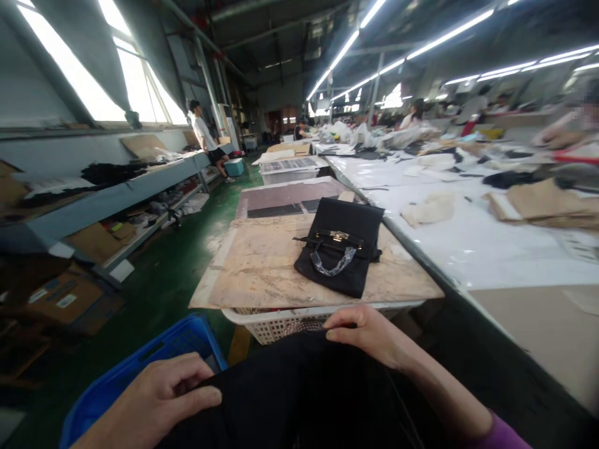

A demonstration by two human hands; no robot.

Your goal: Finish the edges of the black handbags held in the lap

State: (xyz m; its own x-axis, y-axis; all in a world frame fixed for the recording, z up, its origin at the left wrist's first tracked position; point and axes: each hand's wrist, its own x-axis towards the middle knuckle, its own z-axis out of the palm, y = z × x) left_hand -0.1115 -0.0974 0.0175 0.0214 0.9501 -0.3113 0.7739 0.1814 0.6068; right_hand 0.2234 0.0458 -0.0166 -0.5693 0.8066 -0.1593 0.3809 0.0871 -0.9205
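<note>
A large piece of black fabric (299, 393) lies across my lap at the bottom of the head view. My left hand (159, 399) pinches its left edge, thumb pressed on the cloth. My right hand (369, 333) grips its far edge with the fingers curled over the rim. Beyond it, a black handbag (341, 246) with a gold clasp and a plastic-wrapped handle lies flat on a stained board (262, 268), out of reach of both hands.
The board rests on a white plastic basket (266, 324). A blue crate (154, 355) sits at my left. A long white worktable (468, 237) runs along the right with cardboard and cloth pieces. Grey shelves (107, 199) line the left wall. People work far back.
</note>
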